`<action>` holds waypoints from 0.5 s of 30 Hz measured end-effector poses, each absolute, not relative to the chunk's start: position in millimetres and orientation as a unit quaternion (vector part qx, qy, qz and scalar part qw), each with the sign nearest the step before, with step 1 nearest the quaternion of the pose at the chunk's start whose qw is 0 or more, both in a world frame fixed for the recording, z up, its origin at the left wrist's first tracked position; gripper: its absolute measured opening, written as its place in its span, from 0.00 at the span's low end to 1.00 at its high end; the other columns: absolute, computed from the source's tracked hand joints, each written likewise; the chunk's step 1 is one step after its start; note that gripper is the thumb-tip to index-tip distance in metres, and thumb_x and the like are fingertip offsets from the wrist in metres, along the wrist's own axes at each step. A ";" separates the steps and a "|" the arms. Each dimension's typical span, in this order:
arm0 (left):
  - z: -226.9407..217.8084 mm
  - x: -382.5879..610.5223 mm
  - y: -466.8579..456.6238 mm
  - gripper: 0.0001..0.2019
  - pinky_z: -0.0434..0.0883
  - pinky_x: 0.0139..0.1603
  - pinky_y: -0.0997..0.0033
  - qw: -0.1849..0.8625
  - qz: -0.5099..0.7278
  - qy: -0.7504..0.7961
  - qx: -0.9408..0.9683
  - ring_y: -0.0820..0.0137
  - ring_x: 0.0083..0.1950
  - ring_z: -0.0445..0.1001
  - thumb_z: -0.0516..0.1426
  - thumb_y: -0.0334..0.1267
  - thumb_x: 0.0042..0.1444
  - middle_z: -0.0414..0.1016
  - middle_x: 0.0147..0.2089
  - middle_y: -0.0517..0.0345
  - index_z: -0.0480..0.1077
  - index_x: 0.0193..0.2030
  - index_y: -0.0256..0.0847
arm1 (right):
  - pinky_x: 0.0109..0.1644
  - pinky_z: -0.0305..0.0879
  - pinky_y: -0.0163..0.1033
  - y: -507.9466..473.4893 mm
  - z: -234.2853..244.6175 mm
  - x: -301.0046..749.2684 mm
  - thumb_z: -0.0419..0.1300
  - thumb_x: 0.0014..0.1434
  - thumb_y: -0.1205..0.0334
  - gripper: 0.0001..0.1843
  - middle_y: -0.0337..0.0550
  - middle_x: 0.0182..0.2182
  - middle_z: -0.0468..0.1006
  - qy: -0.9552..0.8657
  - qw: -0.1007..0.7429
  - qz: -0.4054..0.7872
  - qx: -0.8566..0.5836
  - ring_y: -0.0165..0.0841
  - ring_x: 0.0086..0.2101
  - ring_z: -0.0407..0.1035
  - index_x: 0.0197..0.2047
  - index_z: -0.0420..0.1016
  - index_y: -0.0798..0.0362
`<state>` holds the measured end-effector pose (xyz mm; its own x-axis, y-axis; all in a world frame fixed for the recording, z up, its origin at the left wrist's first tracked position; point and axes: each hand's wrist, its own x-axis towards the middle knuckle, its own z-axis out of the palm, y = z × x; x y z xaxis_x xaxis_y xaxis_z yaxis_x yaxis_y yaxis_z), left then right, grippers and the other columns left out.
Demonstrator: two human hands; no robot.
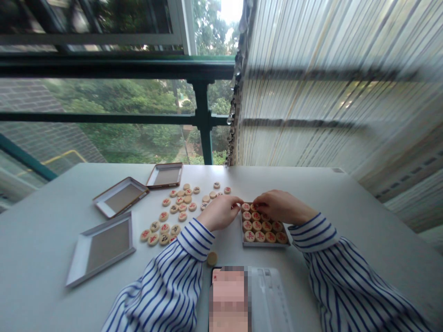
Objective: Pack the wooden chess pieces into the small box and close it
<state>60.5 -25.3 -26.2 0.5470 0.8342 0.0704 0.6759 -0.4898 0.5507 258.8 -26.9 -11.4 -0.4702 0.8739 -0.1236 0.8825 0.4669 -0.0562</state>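
A shallow box [242,230] holds rows of round Chinese chess pieces [256,226] with red characters facing up. At its far left corner is my left hand [221,212], fingers pressed together and fingertips touching or right beside the rim; whatever they might hold is hidden. My right hand [282,206] reaches over the box's far right part, with its fingertips closed on a chess piece [254,207] in the far row. It covers some of the pieces there. Many loose Chinese chess pieces [182,207], red, black or face down, lie left of my left hand.
Three shallow trays or lids stand at the left: a grey one [133,230], a brown-rimmed one [104,213] and another [148,182] behind. One piece [212,258] lies near a phone [215,276] and a white device [272,295] at the front. A string curtain [311,92] hangs beyond.
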 end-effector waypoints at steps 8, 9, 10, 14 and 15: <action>-26.4 61.7 -25.8 0.16 0.66 0.45 0.72 0.230 0.151 0.454 0.847 0.67 0.44 0.72 0.48 0.34 0.53 0.76 0.42 0.53 0.71 0.46 0.41 | 0.35 0.59 0.35 -26.2 -13.2 259.8 0.49 0.55 0.60 0.14 0.42 0.34 0.78 0.862 0.034 -0.054 0.503 0.34 0.35 0.70 0.37 0.75 0.47; -26.7 61.8 -25.6 0.16 0.66 0.45 0.72 0.229 0.149 0.454 0.848 0.67 0.44 0.72 0.48 0.34 0.53 0.76 0.42 0.53 0.71 0.46 0.41 | 0.35 0.59 0.35 -26.4 -12.9 259.4 0.49 0.55 0.60 0.14 0.42 0.34 0.78 0.861 0.036 -0.055 0.505 0.34 0.35 0.70 0.37 0.75 0.47; -27.2 61.8 -25.4 0.16 0.66 0.45 0.72 0.228 0.149 0.455 0.848 0.67 0.44 0.72 0.48 0.34 0.53 0.76 0.42 0.53 0.71 0.46 0.41 | 0.35 0.59 0.35 -26.6 -12.6 259.1 0.49 0.55 0.60 0.14 0.42 0.34 0.78 0.860 0.037 -0.056 0.507 0.34 0.35 0.70 0.38 0.75 0.47; -29.8 61.1 -23.9 0.16 0.67 0.44 0.71 0.225 0.152 0.447 0.852 0.67 0.43 0.73 0.48 0.35 0.54 0.76 0.41 0.53 0.71 0.47 0.42 | 0.35 0.59 0.34 -26.8 -12.3 258.4 0.49 0.55 0.61 0.14 0.43 0.34 0.78 0.857 0.039 -0.060 0.509 0.34 0.34 0.70 0.38 0.75 0.47; -30.4 60.9 -23.5 0.17 0.67 0.43 0.71 0.224 0.153 0.444 0.854 0.67 0.43 0.73 0.48 0.35 0.54 0.76 0.41 0.53 0.71 0.47 0.42 | 0.35 0.59 0.34 -26.7 -12.4 258.4 0.49 0.55 0.61 0.14 0.43 0.34 0.78 0.858 0.038 -0.061 0.509 0.33 0.35 0.70 0.38 0.75 0.47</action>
